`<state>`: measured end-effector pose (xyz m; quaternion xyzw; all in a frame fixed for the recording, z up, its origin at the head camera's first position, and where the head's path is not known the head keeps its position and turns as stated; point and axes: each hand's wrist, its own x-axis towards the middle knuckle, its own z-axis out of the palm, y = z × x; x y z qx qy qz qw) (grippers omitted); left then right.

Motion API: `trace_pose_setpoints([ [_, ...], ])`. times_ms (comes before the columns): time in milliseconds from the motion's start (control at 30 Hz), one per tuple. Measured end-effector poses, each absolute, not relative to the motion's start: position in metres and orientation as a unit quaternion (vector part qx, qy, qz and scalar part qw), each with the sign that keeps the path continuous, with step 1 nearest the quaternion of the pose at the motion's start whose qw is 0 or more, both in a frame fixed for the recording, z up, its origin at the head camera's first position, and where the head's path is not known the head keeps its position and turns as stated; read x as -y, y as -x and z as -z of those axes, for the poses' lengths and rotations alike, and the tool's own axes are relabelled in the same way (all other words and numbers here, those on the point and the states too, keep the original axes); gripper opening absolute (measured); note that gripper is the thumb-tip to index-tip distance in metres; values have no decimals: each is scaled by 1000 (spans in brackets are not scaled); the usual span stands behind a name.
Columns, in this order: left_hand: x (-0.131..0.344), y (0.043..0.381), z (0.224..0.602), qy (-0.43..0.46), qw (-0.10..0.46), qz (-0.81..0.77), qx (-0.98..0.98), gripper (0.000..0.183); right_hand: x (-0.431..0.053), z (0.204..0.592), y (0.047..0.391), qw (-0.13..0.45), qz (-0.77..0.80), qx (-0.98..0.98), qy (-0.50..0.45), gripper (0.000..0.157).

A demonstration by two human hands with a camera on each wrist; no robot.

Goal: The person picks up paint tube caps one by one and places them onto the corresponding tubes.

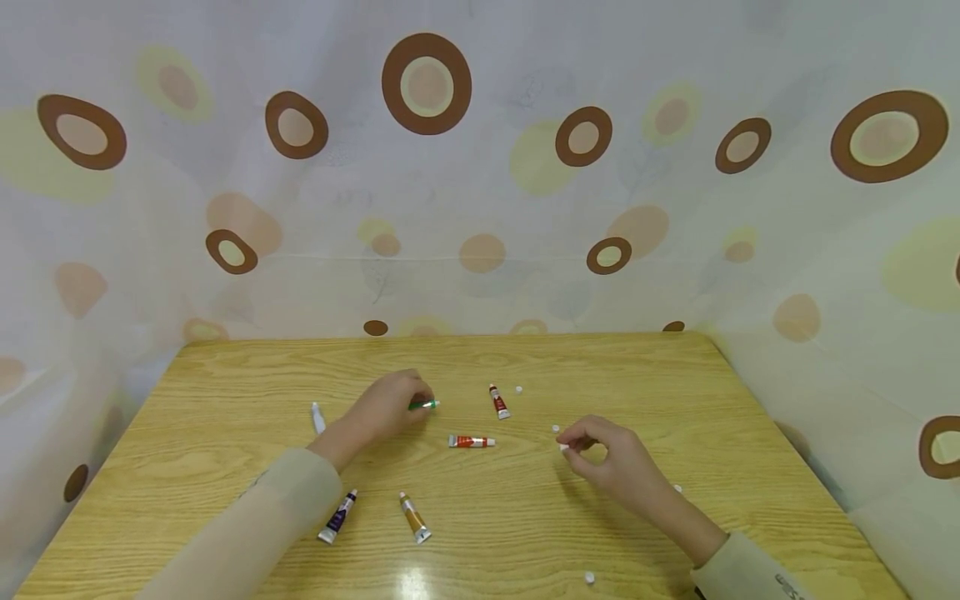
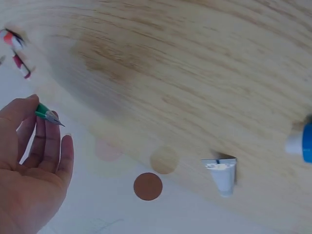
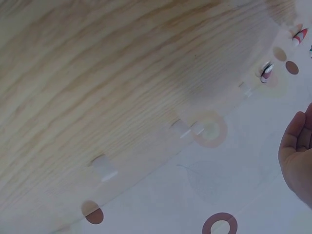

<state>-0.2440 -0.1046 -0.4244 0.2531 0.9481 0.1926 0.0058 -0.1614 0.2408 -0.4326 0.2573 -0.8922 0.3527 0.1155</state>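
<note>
My left hand (image 1: 392,402) pinches a small green paint tube (image 1: 422,405) above the table, its white end pointing right. In the left wrist view, the flattened tail of this green tube (image 2: 47,114) sticks out past the fingers. Farther right, my right hand (image 1: 617,457) holds a small white cap (image 1: 564,447) between thumb and fingertips. Another white cap (image 1: 555,428) lies just beyond those fingertips. Between the hands are an orange-red paint tube (image 1: 471,442), lying sideways, and a dark red tube (image 1: 498,402) behind it.
A white tube (image 1: 318,417) lies left of the left hand, partly behind the forearm. Nearer the front are a purple tube (image 1: 338,517) and an ochre tube (image 1: 415,517). Loose white caps lie behind (image 1: 518,390) and in front (image 1: 589,577). A patterned curtain (image 1: 480,167) surrounds the table (image 1: 637,375).
</note>
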Motion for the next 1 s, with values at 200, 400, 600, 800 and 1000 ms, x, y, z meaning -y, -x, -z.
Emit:
trace_pose_setpoints([
  [200,98,239,417,-269,3,-203,-941,11,-240,431,161,116,-351,896,-246,23],
  [400,92,233,413,-284,4,-209,-936,11,-240,432,160,127,-353,893,-250,23],
  [600,86,222,406,-316,-14,-211,-925,13,-238,431,160,130,-355,891,-252,21],
  [800,78,212,402,-349,-41,-200,-914,12,-236,431,159,138,-358,887,-258,21],
  [1000,69,205,399,-386,-68,-200,-898,10,-232,432,159,134,-369,884,-252,23],
])
